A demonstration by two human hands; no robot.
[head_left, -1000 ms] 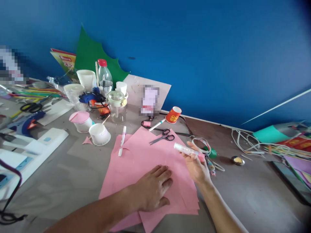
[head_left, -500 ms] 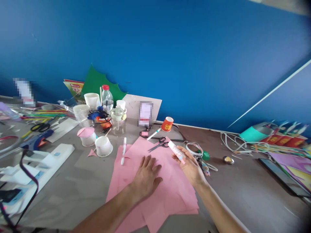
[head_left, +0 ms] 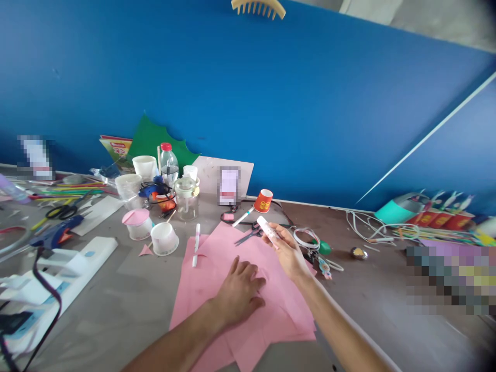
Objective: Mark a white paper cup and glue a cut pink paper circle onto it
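My left hand lies flat with its fingers spread on a pile of pink paper sheets. My right hand is closed around a white glue stick with a pale pink pattern, held above the far right part of the paper, white end pointing up and left. Just left of the glue stick, dark-handled scissors rest on the top of the sheets, partly hidden by my right fingers. A white marker lies along the left edge of the paper.
Left of the paper stand a white cup, a pink-topped cup and a glass jar. A red paper cup is behind the scissors. A power strip lies far left; white cables lie right.
My right hand has moved slightly left and farther away with the glue stick, nearer the scissors. My left hand has shifted a little right on the paper. The camera view has tilted upward.
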